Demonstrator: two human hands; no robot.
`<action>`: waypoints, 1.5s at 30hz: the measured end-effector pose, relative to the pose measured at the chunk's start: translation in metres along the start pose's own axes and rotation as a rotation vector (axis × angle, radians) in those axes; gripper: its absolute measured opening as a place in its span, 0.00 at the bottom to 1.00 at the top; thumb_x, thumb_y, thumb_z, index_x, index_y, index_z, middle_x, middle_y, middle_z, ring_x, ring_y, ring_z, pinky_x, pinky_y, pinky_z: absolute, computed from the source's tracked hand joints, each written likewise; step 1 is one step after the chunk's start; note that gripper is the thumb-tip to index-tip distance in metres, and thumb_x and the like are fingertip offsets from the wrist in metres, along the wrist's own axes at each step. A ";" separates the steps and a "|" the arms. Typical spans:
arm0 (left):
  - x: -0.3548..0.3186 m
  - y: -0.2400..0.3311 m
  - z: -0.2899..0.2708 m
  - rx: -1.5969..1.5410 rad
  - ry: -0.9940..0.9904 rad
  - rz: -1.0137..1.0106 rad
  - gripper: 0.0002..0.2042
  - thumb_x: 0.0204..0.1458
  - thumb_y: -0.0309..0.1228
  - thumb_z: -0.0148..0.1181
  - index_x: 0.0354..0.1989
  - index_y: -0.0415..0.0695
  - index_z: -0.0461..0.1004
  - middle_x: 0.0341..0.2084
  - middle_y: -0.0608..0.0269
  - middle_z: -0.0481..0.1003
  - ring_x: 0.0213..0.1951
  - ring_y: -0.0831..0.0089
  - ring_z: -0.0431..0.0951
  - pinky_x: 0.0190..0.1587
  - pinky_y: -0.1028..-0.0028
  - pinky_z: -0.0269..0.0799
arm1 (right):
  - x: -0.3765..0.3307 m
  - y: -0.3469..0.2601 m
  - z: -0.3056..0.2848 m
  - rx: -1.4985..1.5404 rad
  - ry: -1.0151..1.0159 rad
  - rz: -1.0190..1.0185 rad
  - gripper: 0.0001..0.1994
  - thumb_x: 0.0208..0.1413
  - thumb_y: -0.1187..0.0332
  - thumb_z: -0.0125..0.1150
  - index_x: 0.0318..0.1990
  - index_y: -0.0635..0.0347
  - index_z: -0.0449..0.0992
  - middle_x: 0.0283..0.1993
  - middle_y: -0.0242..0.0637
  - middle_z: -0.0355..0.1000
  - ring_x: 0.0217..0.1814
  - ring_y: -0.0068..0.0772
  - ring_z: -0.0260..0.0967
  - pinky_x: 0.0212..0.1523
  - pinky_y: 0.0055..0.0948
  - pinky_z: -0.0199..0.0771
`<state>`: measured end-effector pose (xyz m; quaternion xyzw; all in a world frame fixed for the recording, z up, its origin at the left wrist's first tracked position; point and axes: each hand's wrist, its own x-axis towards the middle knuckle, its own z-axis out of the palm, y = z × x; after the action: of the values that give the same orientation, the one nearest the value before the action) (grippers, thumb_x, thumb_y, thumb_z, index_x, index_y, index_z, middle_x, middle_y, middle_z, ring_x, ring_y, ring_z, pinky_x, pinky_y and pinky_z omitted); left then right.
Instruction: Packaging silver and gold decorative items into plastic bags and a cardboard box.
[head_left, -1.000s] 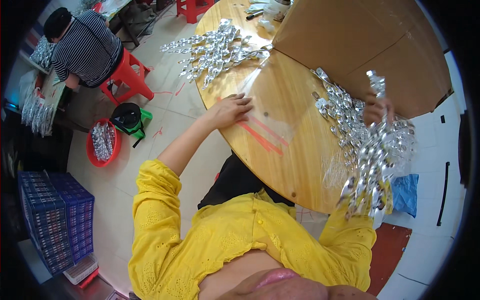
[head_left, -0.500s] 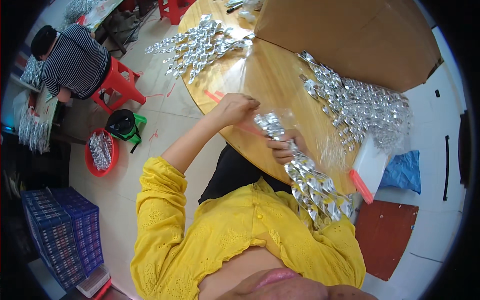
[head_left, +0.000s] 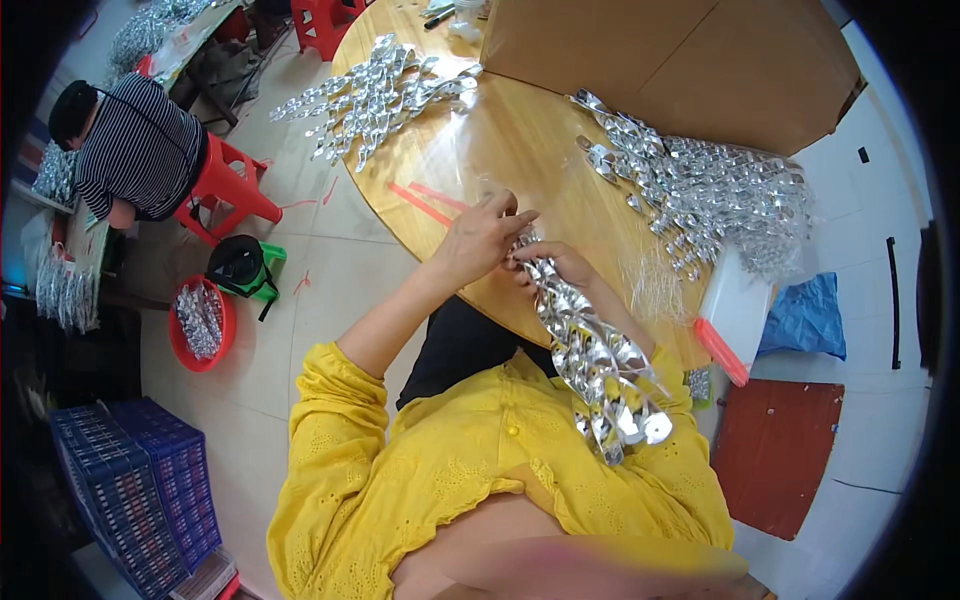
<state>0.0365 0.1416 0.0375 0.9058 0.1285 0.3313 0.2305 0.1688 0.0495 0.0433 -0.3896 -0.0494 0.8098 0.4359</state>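
A bundle of twisted silver foil strips (head_left: 590, 350) hangs from the table edge down over my right forearm and yellow sleeve. My right hand (head_left: 560, 264) is closed round its upper end. My left hand (head_left: 482, 236) meets it there, fingers bent and pinching the bundle's tip. Whether the left fingers also hold a clear wrapper or tie is too small to tell. Flat pink strips (head_left: 420, 203) lie on the wooden table (head_left: 520, 130) just beyond my left hand. Thin clear strands (head_left: 655, 285) lie to the right of my right hand.
Silver foil strips (head_left: 385, 95) lie at the table's far left; a larger pile (head_left: 710, 190) sits right, before a cardboard box (head_left: 660, 60). A white box with a pink strip bundle (head_left: 720, 350) is near the right edge. A person (head_left: 140, 150) sits left on a red stool.
My left hand has moved right and closed on the bundle's upper end. My right hand has shifted slightly up and left with the bundle. The view has turned a little.
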 end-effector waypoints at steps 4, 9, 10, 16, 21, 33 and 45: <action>-0.010 -0.009 -0.009 0.176 -0.124 0.016 0.15 0.37 0.25 0.52 0.38 0.49 0.71 0.24 0.60 0.64 0.25 0.66 0.68 0.26 0.72 0.65 | -0.031 0.001 0.031 -0.144 0.201 -0.072 0.10 0.46 0.68 0.50 0.35 0.63 0.67 0.22 0.32 0.67 0.15 0.19 0.65 0.13 0.16 0.67; -0.010 0.011 -0.007 -0.028 -0.050 -0.030 0.11 0.41 0.27 0.52 0.36 0.50 0.72 0.21 0.61 0.64 0.21 0.66 0.67 0.22 0.73 0.63 | -0.023 -0.001 -0.012 -0.082 0.188 -0.144 0.11 0.46 0.67 0.51 0.36 0.63 0.67 0.21 0.32 0.68 0.15 0.20 0.65 0.12 0.17 0.67; -0.009 0.018 -0.005 -0.035 -0.056 -0.029 0.11 0.41 0.27 0.52 0.36 0.50 0.72 0.21 0.61 0.64 0.21 0.66 0.67 0.22 0.73 0.63 | -0.018 0.003 -0.011 -0.074 0.238 -0.125 0.09 0.46 0.69 0.51 0.35 0.62 0.67 0.20 0.33 0.67 0.15 0.21 0.65 0.11 0.18 0.67; -0.015 0.046 -0.023 0.001 -0.073 -0.075 0.21 0.42 0.38 0.54 0.47 0.49 0.64 0.38 0.56 0.62 0.45 0.59 0.58 0.47 0.61 0.51 | -0.023 0.020 -0.015 0.083 0.027 -0.404 0.20 0.50 0.69 0.45 0.51 0.62 0.56 0.43 0.38 0.64 0.39 0.26 0.66 0.36 0.24 0.70; -0.070 0.058 -0.010 -0.024 -0.043 -0.508 0.33 0.41 0.35 0.54 0.57 0.46 0.46 0.34 0.54 0.65 0.39 0.60 0.64 0.40 0.66 0.59 | -0.033 0.043 -0.040 -0.442 0.138 -0.580 0.33 0.46 0.67 0.49 0.58 0.63 0.41 0.60 0.40 0.43 0.60 0.31 0.43 0.56 0.24 0.45; -0.079 0.058 0.013 -0.592 -0.070 -0.669 0.29 0.46 0.21 0.42 0.58 0.44 0.41 0.11 0.61 0.62 0.13 0.74 0.62 0.20 0.79 0.60 | 0.023 -0.005 -0.013 -0.706 0.529 -1.141 0.31 0.43 0.66 0.57 0.55 0.62 0.50 0.56 0.42 0.52 0.53 0.30 0.54 0.48 0.23 0.58; -0.105 0.058 -0.002 -0.606 -0.174 -0.652 0.29 0.42 0.25 0.51 0.56 0.46 0.50 0.09 0.66 0.57 0.13 0.80 0.57 0.18 0.81 0.55 | -0.100 0.120 -0.038 -0.493 0.250 -0.646 0.28 0.50 0.68 0.47 0.57 0.61 0.44 0.57 0.50 0.48 0.60 0.35 0.45 0.57 0.28 0.46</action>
<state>-0.0383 0.0517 0.0115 0.7344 0.2844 0.1867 0.5873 0.1462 -0.1083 0.0256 -0.5418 -0.3082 0.5420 0.5637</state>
